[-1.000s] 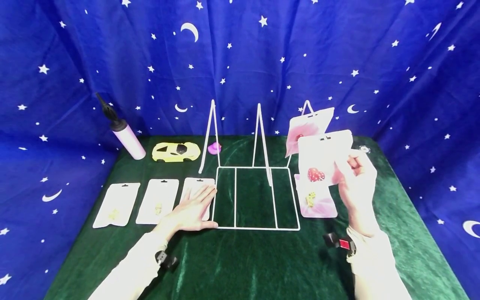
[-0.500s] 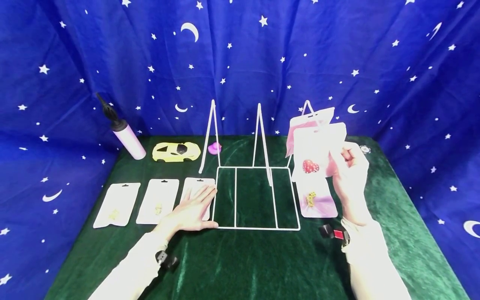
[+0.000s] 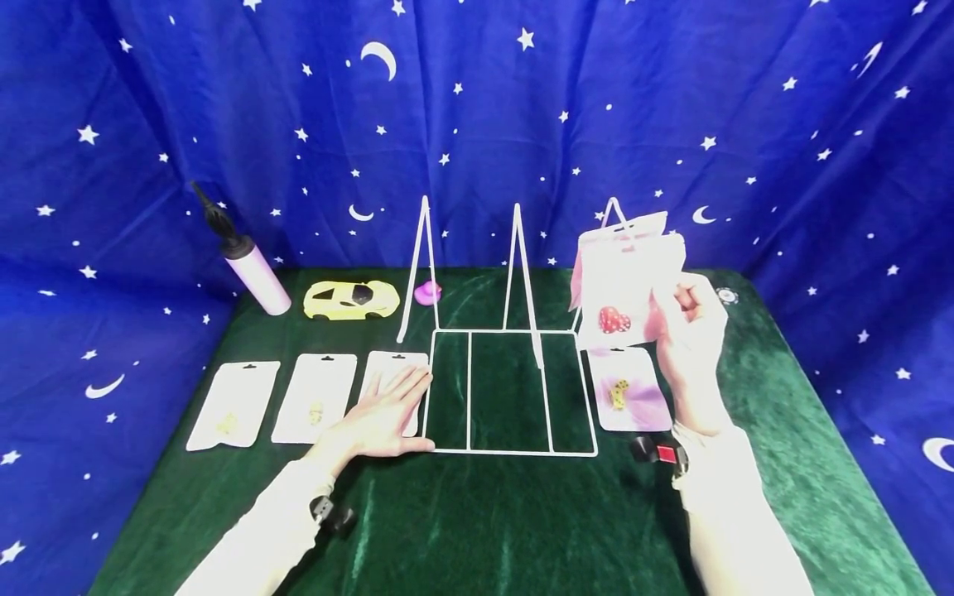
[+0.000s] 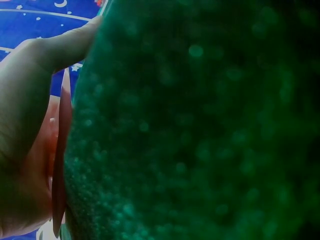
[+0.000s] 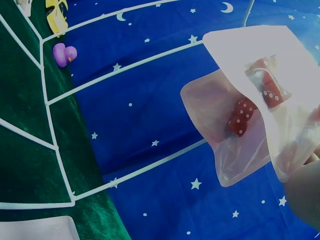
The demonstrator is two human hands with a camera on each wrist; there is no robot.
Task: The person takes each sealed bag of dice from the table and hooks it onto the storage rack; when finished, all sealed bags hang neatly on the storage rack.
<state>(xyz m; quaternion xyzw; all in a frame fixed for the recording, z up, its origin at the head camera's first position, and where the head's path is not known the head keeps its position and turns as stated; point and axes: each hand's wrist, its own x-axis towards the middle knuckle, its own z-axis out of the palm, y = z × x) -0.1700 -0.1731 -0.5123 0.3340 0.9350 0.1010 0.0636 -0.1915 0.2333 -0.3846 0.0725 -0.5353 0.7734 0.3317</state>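
Observation:
My right hand [image 3: 693, 352] pinches the right edge of a clear-fronted plastic pouch [image 3: 626, 273] with red dice inside. Its slotted top is right at the raised right hook of a white wire display rack [image 3: 514, 453]. Another pouch [image 3: 652, 222] hangs on that hook, mostly hidden behind the held one. The right wrist view shows red dice [image 5: 242, 116] in this hanging pouch. My left hand [image 3: 383, 418] lies flat, fingers straight, over a pouch [image 3: 395, 361] with its contents hidden. Its thumb reaches the rack's front left corner.
Two pouches with pale yellow contents, a left one [image 3: 231, 401] and an inner one [image 3: 316, 393], lie left. A pouch with yellow dice [image 3: 629, 406] lies right. Behind stand a pink-and-black hand pump [image 3: 257, 277], yellow toy car [image 3: 350, 300] and purple rubber duck [image 3: 427, 292].
My right hand has moved left and away from me with the red-dice pouch, which now overlaps the hanging pouch at the hook. The left hand has stayed in place.

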